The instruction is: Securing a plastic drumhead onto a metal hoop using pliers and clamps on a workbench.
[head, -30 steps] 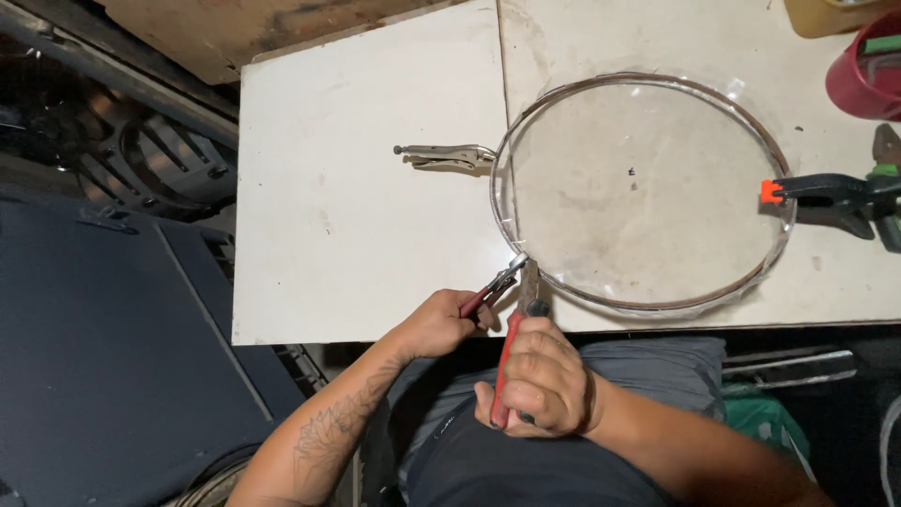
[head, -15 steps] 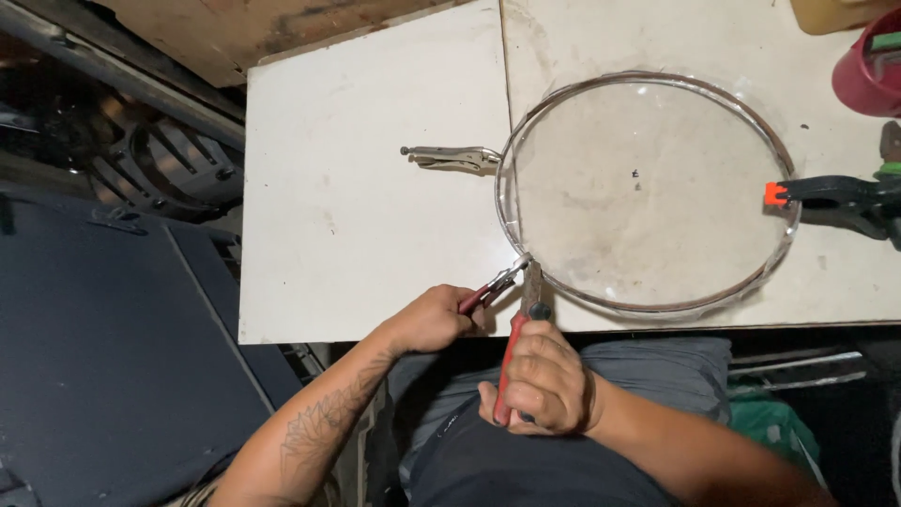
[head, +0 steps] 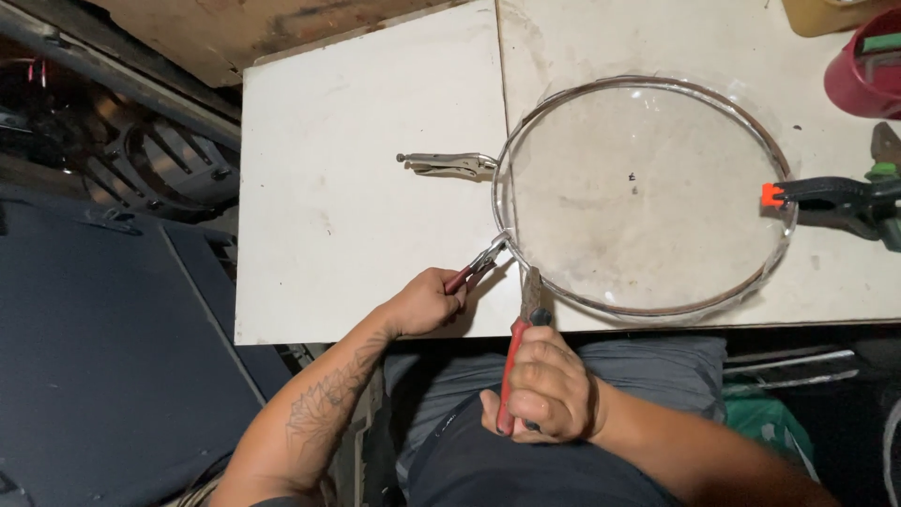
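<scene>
Head view: left hand (head: 427, 302) closed around small red-handled pliers (head: 477, 265), whose tips bite the round metal-rimmed clear hoop (head: 542, 116) near the white table's (head: 357, 216) front edge. Right hand (head: 544, 390) fisted on larger red-handled pliers (head: 519, 343), gripping the rim just beside. Silver locking pliers (head: 449, 163) clamp the hoop's left side; a black spring clamp (head: 835, 199) holds its right.
</scene>
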